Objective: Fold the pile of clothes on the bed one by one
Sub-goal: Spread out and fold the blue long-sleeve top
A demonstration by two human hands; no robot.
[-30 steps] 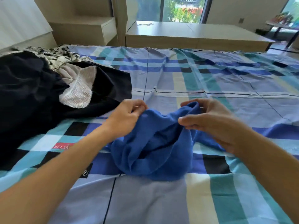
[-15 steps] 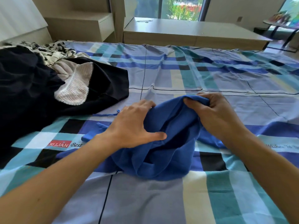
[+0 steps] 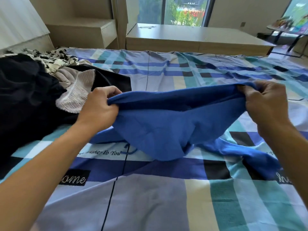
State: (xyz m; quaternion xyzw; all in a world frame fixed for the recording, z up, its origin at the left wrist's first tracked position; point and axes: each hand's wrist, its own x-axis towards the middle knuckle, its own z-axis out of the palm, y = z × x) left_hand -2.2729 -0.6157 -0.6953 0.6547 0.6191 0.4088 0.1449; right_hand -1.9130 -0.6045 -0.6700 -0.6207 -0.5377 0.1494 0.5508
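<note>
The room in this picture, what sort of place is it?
Most likely a bedroom in a home: a bed fills the view, a pile of clothes lies on it, and low wooden cabinets stand below a window.

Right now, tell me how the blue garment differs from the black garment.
The blue garment is gripped by the left hand and right hand and stretched between them; the black garment lies in neither hand. The blue garment is at the middle of the bed; the black garment is heaped at the left with a pale ribbed cloth on it. Both are unfolded and rest on the bed.
</note>
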